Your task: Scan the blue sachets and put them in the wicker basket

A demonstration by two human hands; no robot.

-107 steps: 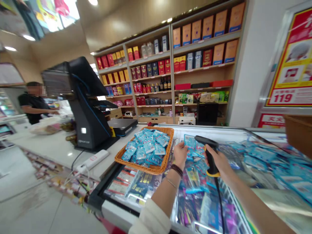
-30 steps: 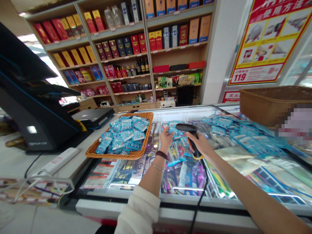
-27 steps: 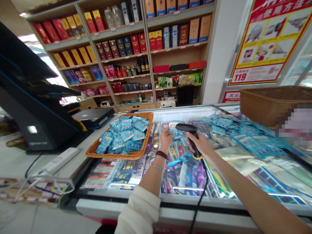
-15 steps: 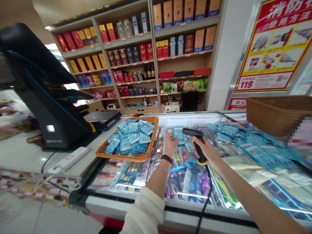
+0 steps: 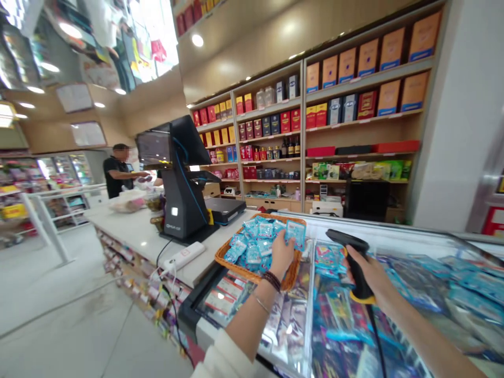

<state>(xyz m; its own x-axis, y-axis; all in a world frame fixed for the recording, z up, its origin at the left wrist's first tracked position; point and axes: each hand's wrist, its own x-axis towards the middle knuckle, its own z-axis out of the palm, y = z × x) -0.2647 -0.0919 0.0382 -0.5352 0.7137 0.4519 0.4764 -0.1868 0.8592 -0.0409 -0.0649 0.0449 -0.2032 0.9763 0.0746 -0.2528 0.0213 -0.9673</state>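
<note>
Two bare hands show in the head view, each closed around something. The left hand pinches one blue packet near its lower edge between thumb and fingers, the packet standing up just beyond the grip, in front of the far right corner of a wicker basket. Directly left of that grip, a heap of similar blue packets fills the basket. Behind the grip, on the same wrist, sit a dark beaded bracelet and a thin bangle.

The right hand, to the right of the left grip and well apart from it, has its fingers wrapped around the handle of a black scanner, whose head points left, toward the pinched packet. A black cable hangs below this grip. Just left of the scanner handle, more blue packets lie on the display case, and another spread of them lies farther right of the right hand.

Left of the basket and beyond it stand a flat black scale and a black terminal, with a power strip nearer. Past both grips rise shelves of boxes; far left, a person in black stands at the counter.
</note>
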